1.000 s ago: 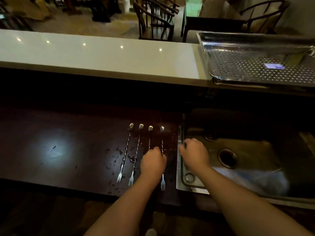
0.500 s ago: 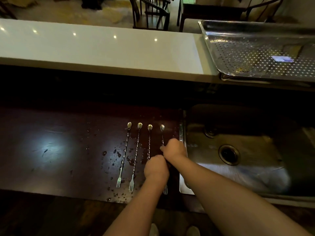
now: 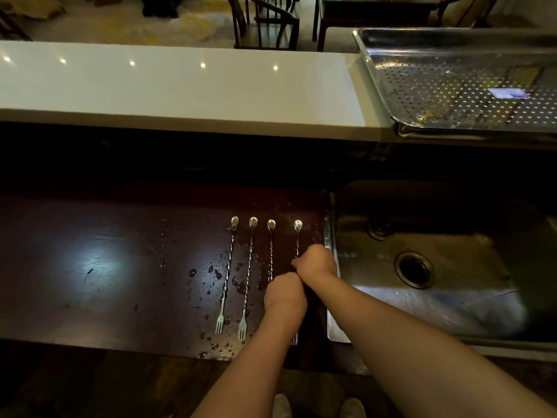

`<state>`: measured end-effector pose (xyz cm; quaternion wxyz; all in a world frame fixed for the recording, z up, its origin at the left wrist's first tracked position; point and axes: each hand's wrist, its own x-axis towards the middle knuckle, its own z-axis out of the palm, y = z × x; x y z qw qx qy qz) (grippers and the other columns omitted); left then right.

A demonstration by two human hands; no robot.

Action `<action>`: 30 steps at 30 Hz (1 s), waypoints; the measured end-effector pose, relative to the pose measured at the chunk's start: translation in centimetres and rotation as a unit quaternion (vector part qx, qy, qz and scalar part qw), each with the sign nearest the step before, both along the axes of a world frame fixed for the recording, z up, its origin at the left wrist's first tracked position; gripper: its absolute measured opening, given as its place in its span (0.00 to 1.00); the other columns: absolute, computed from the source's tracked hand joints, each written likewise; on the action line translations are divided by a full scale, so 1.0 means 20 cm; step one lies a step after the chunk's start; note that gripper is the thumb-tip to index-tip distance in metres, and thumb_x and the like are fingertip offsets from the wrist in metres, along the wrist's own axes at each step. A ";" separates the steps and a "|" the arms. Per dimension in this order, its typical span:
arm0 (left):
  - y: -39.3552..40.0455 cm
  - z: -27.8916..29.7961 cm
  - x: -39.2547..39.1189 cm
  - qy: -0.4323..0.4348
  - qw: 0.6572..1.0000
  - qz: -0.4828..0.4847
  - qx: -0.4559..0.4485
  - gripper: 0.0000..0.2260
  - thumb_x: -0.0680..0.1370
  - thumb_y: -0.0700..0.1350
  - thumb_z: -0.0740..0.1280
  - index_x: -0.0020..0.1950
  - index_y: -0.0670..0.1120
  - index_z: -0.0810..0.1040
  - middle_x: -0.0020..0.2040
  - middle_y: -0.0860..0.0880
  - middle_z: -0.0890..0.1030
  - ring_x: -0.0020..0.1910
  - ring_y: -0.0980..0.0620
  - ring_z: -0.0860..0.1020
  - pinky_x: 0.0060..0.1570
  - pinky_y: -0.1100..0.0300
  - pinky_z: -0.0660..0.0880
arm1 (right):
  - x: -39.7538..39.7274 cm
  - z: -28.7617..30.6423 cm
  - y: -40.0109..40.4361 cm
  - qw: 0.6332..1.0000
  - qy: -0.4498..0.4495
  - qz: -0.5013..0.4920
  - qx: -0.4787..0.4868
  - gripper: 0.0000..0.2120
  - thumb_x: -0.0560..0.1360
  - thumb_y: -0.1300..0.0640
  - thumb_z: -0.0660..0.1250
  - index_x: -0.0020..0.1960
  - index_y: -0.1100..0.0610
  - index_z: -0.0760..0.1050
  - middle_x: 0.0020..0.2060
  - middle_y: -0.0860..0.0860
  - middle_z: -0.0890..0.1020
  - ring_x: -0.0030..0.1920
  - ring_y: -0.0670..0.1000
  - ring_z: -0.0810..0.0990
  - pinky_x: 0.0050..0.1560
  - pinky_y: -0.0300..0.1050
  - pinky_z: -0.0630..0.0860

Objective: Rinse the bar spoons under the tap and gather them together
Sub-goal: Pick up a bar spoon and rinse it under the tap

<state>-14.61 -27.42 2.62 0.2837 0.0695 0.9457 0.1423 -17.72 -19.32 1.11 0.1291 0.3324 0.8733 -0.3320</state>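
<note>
Several long twisted-stem bar spoons lie side by side on the wet dark counter [image 3: 120, 282], bowls far, fork ends near. The two left ones [image 3: 227, 276] [image 3: 248, 279] lie untouched. My left hand [image 3: 284, 292] is curled down over the middle of the third spoon [image 3: 271, 236], hiding its lower half. Just right of it, my right hand [image 3: 316, 262] pinches the stem of the rightmost spoon [image 3: 297, 233], whose fork tip [image 3: 294, 339] shows between my forearms. The two hands touch each other. No tap is in view.
A steel sink [image 3: 437, 300] with a round drain [image 3: 414, 269] sits right of the spoons. Behind, a white bar top [image 3: 180, 92] carries a perforated steel tray [image 3: 464, 95]. Water drops dot the counter around the spoons. Chairs stand beyond.
My right hand came left off the sink edge onto the rightmost spoon's stem. My left hand stayed over the third spoon. The rightmost spoon now lies a little farther right of the third.
</note>
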 end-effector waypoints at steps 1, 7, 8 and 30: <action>0.00 0.00 0.00 -0.001 1.000 -0.005 -0.001 0.11 0.77 0.35 0.59 0.57 0.39 0.75 0.58 0.41 0.79 0.58 0.41 0.77 0.54 0.51 0.75 | 0.00 0.00 0.00 1.000 0.001 -0.004 -0.007 0.08 0.74 0.57 0.69 0.46 0.63 0.81 0.46 0.59 0.84 0.47 0.58 0.82 0.39 0.43 0.72; -0.03 0.03 0.02 0.044 0.996 -0.077 -0.014 0.10 0.77 0.35 0.59 0.56 0.39 0.76 0.56 0.41 0.80 0.56 0.41 0.79 0.53 0.51 0.74 | 0.03 -0.02 0.01 0.995 0.019 -0.060 -0.075 0.09 0.72 0.57 0.68 0.43 0.63 0.81 0.41 0.57 0.83 0.42 0.56 0.80 0.37 0.40 0.69; -0.03 0.03 0.02 0.054 0.994 -0.089 -0.016 0.10 0.77 0.35 0.59 0.55 0.39 0.76 0.55 0.41 0.80 0.55 0.41 0.79 0.52 0.51 0.74 | 0.04 -0.03 0.02 0.992 0.027 -0.081 -0.096 0.09 0.72 0.57 0.68 0.42 0.62 0.81 0.41 0.57 0.84 0.43 0.57 0.81 0.37 0.41 0.70; 0.46 0.26 0.17 0.169 0.906 -0.381 -0.078 0.11 0.76 0.35 0.60 0.58 0.40 0.71 0.58 0.40 0.78 0.56 0.39 0.78 0.52 0.49 0.74 | 0.56 0.13 0.83 0.793 0.244 -0.396 -0.393 0.07 0.72 0.64 0.67 0.36 0.62 0.77 0.22 0.51 0.77 0.25 0.48 0.73 0.25 0.38 0.68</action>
